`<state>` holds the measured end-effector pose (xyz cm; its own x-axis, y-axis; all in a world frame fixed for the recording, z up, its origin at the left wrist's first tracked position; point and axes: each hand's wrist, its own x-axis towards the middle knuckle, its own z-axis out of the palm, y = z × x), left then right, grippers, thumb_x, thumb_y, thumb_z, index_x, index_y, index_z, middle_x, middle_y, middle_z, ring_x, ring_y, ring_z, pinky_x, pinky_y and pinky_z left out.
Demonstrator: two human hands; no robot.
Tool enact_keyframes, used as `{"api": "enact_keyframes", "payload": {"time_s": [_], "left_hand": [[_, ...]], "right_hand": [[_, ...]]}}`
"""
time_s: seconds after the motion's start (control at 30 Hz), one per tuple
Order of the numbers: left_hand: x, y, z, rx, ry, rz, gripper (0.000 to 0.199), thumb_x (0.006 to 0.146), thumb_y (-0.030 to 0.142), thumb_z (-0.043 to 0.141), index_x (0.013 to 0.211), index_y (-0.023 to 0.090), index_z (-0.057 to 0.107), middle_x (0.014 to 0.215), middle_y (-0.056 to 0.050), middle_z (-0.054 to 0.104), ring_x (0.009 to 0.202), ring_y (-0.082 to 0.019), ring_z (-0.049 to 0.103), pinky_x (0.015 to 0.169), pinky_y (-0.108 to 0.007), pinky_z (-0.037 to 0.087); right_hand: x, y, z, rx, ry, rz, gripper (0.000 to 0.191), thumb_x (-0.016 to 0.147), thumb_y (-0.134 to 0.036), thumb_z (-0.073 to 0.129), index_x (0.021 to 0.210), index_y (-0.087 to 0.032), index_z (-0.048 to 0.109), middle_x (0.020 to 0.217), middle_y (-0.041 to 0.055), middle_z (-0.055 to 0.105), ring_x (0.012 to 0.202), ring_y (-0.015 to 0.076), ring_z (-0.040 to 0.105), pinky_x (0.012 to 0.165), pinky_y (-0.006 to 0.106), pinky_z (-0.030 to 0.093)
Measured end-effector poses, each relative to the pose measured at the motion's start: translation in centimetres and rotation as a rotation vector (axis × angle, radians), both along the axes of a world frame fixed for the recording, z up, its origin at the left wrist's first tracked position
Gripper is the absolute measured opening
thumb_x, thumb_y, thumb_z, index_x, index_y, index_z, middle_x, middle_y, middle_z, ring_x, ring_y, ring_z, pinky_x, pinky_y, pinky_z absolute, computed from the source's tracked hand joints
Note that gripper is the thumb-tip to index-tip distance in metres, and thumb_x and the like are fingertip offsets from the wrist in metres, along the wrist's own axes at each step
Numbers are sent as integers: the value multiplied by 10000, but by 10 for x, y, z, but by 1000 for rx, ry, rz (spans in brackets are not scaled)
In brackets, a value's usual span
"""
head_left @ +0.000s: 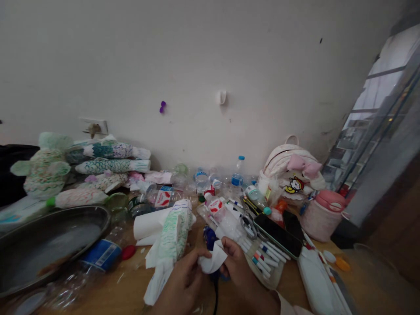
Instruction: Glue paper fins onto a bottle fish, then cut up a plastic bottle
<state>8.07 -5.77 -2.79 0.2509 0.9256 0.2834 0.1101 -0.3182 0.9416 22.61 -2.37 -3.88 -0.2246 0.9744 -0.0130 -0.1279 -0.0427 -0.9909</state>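
Between my two hands is a small piece of white paper (pixel 213 259), bent and curled. My left hand (pixel 187 275) pinches its left edge between thumb and fingers. The right edge is gripped by my right hand (pixel 238 264). Just behind the paper, a dark blue object with a black cable (pixel 210 236) lies on the table, partly hidden by my hands. Left of my hands rests a fish-like paper-wrapped shape (pixel 173 232) with green scale marks and a white tail. A white paper roll (pixel 149 225) lies beside it.
A dark round pan (pixel 106 214) stands at the left by a blue-labelled plastic bottle (pixel 103 253). At the right are several markers (pixel 262 258), scissors (pixel 248 225), a black phone (pixel 278 234), a pink flask (pixel 324 216) and a white backpack (pixel 278 157). More decorated fish shapes (pixel 111 165) are piled back left.
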Motion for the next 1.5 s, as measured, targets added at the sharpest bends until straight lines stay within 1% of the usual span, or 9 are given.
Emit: {"api": "enact_keyframes", "payload": {"time_s": [0.1, 0.3, 0.57, 0.77, 0.93, 1.13, 1.27, 1.4, 1.5], "left_hand": [[3, -1, 5, 4, -72, -60, 229, 773, 165, 518, 969, 229, 617, 876, -44, 734, 822, -217, 652, 777, -285, 491], [4, 0, 10, -38, -100, 10, 145, 720, 194, 581, 824, 246, 668, 777, -38, 748, 735, -229, 675, 715, -293, 514], [-3, 2, 1, 47, 66, 132, 121, 701, 191, 609, 771, 233, 699, 764, -42, 738, 722, -230, 658, 676, -278, 494], [-2, 0, 2, 37, 112, 96, 60, 725, 217, 617, 689, 219, 665, 710, -44, 719, 685, -223, 643, 654, -280, 465], [2, 1, -4, -127, -78, 32, 190, 756, 314, 614, 609, 194, 601, 677, -62, 681, 697, -229, 609, 676, -312, 456], [10, 8, -8, -411, -369, -7, 337, 560, 371, 785, 569, 204, 492, 498, 28, 567, 520, -141, 505, 539, -242, 383], [9, 8, -3, -454, -511, -56, 375, 535, 376, 816, 617, 196, 497, 483, 55, 554, 450, -98, 457, 483, -209, 329], [6, 6, -6, -464, -595, -128, 299, 619, 321, 787, 672, 189, 523, 510, 55, 572, 454, -86, 460, 507, -206, 357], [4, 5, -9, -469, -659, -106, 247, 643, 253, 768, 699, 188, 536, 547, 55, 579, 481, -79, 464, 512, -191, 357]], "right_hand": [[2, 0, 1, -54, 57, 4, 278, 644, -435, 599, 636, -212, 434, 382, -132, 330, 348, 35, 224, 357, 183, 153], [4, 1, -1, -127, 180, 96, 306, 667, -454, 617, 615, -207, 443, 358, -134, 309, 330, 30, 190, 348, 188, 118], [6, -2, -1, -170, 198, 172, 305, 680, -449, 650, 638, -189, 496, 358, -126, 338, 329, 30, 206, 351, 181, 139], [5, -3, 1, -150, 164, 181, 318, 685, -456, 656, 623, -190, 493, 390, -109, 386, 323, 27, 228, 332, 172, 143], [5, -1, -2, -118, 141, 186, 335, 668, -460, 669, 602, -203, 464, 389, -101, 412, 299, 28, 260, 313, 168, 158], [6, -1, -6, -86, 88, 195, 268, 661, -388, 685, 637, -190, 505, 412, -77, 488, 294, 34, 327, 304, 155, 188], [6, -2, -3, -67, 38, 191, 296, 662, -411, 697, 647, -185, 506, 426, -59, 515, 316, 40, 368, 324, 153, 207], [5, -3, -2, -23, 8, 211, 355, 632, -457, 726, 644, -192, 490, 460, -64, 508, 353, 45, 386, 348, 160, 248], [8, -4, -7, 84, 5, 197, 313, 715, -473, 661, 705, -189, 529, 530, -54, 508, 412, 55, 401, 386, 171, 285]]}}
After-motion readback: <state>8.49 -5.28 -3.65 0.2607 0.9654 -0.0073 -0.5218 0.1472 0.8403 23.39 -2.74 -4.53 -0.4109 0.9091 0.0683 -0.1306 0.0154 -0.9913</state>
